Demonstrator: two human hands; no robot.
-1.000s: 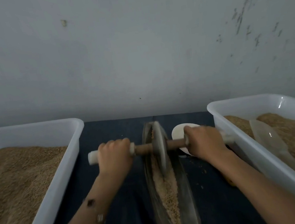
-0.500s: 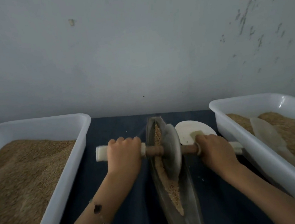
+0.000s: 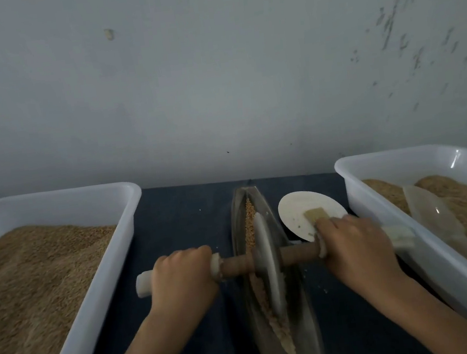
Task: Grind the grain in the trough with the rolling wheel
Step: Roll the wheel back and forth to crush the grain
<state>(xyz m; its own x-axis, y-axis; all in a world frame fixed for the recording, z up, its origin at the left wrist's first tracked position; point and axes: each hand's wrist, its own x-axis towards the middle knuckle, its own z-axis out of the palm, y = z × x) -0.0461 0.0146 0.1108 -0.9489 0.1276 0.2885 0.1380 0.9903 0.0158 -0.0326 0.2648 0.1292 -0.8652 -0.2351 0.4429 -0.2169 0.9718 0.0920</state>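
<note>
- Midway along the dark cloth's centre line, the trough [image 3: 280, 303] runs from the far edge toward the near edge, with the rolling wheel [image 3: 267, 264] standing in its groove.
- Left hand [image 3: 181, 274] is clenched round the left end of the axle handle [image 3: 237, 265]; right hand [image 3: 352, 246] grasps the right end.
- Grain [image 3: 251, 221] lies whole toward the far end; nearer the near edge it looks paler and crushed.
- Doing this stroke well likely means keeping the axle level, pressing evenly with both hands so the wheel stays upright in the groove.
- Rolling the full length should reach the whole kernels at the far end.
- White bins [image 3: 98, 287] of grain flank the left and right edges; a small plate [image 3: 295, 213] sits just right of the trough.
</note>
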